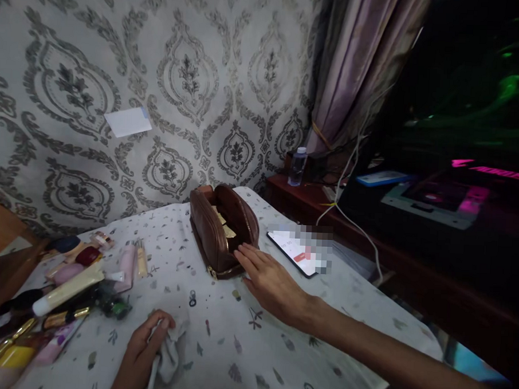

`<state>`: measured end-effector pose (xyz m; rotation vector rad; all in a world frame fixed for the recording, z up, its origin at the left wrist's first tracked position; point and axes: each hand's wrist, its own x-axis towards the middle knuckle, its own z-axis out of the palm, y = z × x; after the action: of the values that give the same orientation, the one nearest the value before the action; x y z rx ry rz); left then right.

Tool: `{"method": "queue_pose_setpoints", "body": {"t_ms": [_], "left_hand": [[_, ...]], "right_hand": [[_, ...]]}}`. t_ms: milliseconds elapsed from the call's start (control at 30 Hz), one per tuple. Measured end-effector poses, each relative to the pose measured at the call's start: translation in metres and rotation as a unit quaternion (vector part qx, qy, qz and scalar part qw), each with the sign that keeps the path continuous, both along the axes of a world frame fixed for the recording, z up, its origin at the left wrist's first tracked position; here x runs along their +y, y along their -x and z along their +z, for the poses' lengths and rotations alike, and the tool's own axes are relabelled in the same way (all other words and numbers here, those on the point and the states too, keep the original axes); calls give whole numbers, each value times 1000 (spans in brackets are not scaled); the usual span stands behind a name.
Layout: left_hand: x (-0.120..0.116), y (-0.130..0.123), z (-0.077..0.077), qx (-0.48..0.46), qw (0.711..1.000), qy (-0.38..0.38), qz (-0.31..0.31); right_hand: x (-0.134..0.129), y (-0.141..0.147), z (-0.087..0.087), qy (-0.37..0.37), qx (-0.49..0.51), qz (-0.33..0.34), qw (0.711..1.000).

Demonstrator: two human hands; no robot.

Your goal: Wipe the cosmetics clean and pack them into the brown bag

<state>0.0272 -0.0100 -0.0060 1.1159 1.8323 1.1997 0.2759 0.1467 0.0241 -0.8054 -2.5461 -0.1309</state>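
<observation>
A brown leather-look cosmetic bag (210, 229) stands unzipped on the patterned white cloth cover (218, 342). Inside it, gold-coloured items (228, 232) are partly visible. My right hand (273, 284) rests with outstretched fingers against the bag's front right rim. Its fingertips touch the edge, and nothing shows in its grasp. Low in the view, my left hand (147, 344) is closed around a light grey cloth (169, 354), which hangs bunched beneath the fingers.
Several cosmetics, including a cream tube (68, 289) and a pink tube (127, 266), lie piled at the left beside a brown box (7, 252). A lit phone (289, 250) lies right of the bag. A water bottle (298, 167) stands on the dark red desk (281, 189) behind; a white cable (357, 221) hangs there.
</observation>
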Motion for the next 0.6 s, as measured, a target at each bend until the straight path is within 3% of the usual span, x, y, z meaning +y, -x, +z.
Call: {"method": "queue_pose_setpoints", "body": {"t_ms": [167,333,433,600], "left_hand": [[1,2,-2,-5,1000,-5,7],[0,8,-2,16,999,-6,-33],[0,9,-1,20,999,-7,-48],[3,9,-2,7,998,-30,-61]], "right_hand": [[1,7,0,28,100,7,995],[-2,15,4,-3,154,21,988],[13,20,27,-3,181,19,983],[34,33,89,77,268,38,960]]}}
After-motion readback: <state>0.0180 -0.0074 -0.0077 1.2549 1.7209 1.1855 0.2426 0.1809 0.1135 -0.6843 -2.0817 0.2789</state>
